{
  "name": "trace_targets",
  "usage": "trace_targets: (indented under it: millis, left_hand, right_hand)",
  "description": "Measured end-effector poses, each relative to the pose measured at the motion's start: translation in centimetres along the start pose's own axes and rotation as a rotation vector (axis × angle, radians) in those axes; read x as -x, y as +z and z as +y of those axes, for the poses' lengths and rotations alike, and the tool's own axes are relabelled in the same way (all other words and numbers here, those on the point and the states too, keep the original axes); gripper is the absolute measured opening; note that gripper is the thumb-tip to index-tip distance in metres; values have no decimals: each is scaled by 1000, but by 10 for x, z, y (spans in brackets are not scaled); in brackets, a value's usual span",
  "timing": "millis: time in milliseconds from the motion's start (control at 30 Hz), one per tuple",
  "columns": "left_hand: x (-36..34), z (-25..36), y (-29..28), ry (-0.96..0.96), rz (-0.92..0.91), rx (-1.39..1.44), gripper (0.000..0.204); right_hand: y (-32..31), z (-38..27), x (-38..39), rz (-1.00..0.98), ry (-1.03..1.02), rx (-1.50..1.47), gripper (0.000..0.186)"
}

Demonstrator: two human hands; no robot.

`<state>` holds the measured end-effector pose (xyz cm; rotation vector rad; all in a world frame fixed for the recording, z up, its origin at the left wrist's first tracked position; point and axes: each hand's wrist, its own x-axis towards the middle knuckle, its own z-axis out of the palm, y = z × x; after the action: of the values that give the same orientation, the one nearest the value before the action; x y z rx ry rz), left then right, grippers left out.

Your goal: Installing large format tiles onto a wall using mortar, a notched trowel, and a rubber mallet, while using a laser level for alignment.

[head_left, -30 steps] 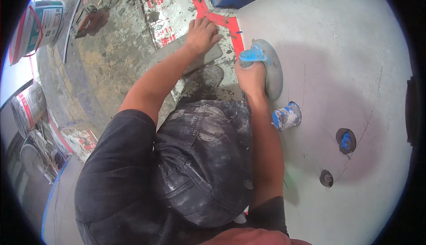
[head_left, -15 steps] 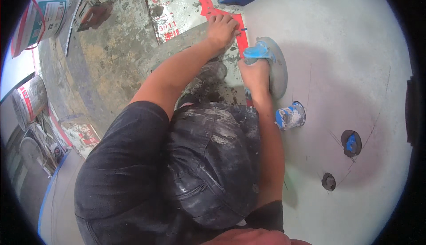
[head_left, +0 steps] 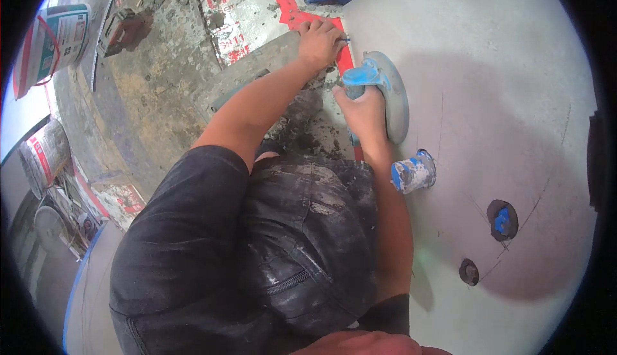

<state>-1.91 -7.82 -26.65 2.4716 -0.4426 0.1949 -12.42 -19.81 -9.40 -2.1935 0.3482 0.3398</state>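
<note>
My right hand (head_left: 366, 114) is wrapped around the handle of a round grey disc tool with a blue top (head_left: 397, 98), its thumb standing out to the left. The disc lies against the large pale grey panel (head_left: 475, 20). Beyond it and to the left, my left hand (head_left: 319, 43) has its fingers bent at the red tape (head_left: 344, 56) along the panel's edge. A small dark blue bit shows by its fingertips; what those fingers hold, if anything, is hidden. Close to my right forearm, a short paint-smeared blue-and-white pipe stub (head_left: 414, 172) sticks out of the panel.
Two round holes, the larger with blue inside (head_left: 502, 220), the smaller dark (head_left: 469, 271), pierce the panel. Mortar crumbs litter the dirty floor covering (head_left: 154, 98). On the left are a white-and-green bucket (head_left: 64, 36), a second bucket (head_left: 45, 155) and a dirty reddish tool (head_left: 122, 30).
My right thumb has lifted away from the handle while the other fingers stay around it. The left hand keeps its place by the tape. The whole view has shifted slightly.
</note>
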Motion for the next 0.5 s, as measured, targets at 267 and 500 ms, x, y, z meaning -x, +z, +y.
trace_targets:
  millis: [267, 500]
  left_hand:
    - [2, -1, -4, -18, -37, 3, 18]
    - [1, 1, -4, 10, -92, -14, 18]
  right_hand:
    - [3, -3, 2, 57, 7, 70, 39]
    - [10, 1, 1, 78, 57, 58, 32]
